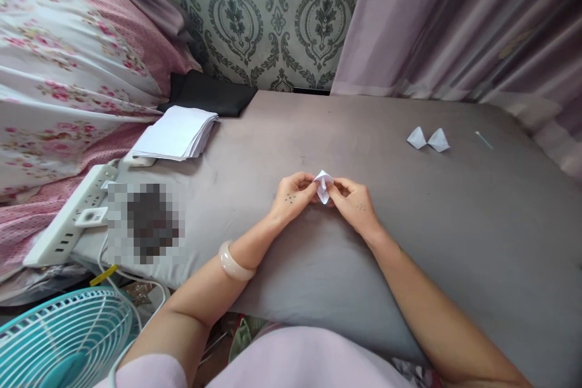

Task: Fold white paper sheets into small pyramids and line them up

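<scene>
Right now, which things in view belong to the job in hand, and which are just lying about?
In the job:
folded white paper, pinched by left hand and right hand
two folded paper pieces, likely
white paper stack, likely

Lying about:
power strip
turquoise fan
black flat item
thin stick

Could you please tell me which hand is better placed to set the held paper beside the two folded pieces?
Probably the right hand: it holds the folded paper and is nearer the two folded pieces than the left hand.
</scene>
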A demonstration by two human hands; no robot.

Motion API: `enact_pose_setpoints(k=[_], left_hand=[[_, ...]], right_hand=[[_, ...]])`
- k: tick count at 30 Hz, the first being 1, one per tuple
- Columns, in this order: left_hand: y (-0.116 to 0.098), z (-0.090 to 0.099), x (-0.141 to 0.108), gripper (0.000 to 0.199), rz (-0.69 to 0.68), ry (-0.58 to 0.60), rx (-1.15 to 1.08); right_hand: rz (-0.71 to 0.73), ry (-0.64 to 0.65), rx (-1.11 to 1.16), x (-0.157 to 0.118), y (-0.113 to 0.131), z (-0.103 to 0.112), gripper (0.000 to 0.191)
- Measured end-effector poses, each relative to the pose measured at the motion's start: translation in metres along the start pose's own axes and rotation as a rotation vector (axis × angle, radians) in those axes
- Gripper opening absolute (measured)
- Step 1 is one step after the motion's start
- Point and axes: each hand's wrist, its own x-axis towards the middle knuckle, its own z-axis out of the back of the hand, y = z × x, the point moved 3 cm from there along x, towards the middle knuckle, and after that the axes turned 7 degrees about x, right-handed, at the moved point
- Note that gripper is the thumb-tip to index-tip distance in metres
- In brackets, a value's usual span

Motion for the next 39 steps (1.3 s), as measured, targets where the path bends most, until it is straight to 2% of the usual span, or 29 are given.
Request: enact_pose_setpoints(k=[3,8,15,23,26,31,36,39], left_hand=[[-0.002,0.000,-0.001,0.015,-0.016,-0.023,0.019],[0.003,-0.006,-0.003,0.011,0.033,0.050,0.026],[0.014,-0.006,0.002,0.012,0.050,0.034,0.016],[0.015,-0.008,0.000,0.013,0.098,0.025,0.020],[0.014,-0.007,-0.001,0.015,0.087,0.042,0.068],[0.005,-0.006,-0.003,0.011,0.125,0.072,0.053],[-0.003,-0.004,-0.005,0.016,0.013,0.045,0.066],[-0.002,0.000,-0.006,0.016,-0.049,-0.032,0.110]], right_hand=[[-0.099,0.042,0.098,-0.001,-0.003,-0.003,0.033],[-0.078,-0.030,0.031,-0.002,-0.005,-0.003,0.029],[-0.088,0.032,0.054,-0.002,-0.007,-0.007,0.023],[-0.121,0.007,-0.017,-0.001,-0.008,-0.005,0.020],[-0.122,-0.013,0.007,-0.002,-0.005,-0.005,0.028],[-0.119,0.054,0.038,-0.002,-0.006,-0.005,0.028],[-0.035,0.075,0.039,-0.001,-0.003,-0.001,0.035],[0.168,-0.047,-0.117,-0.007,0.009,0.005,0.033]])
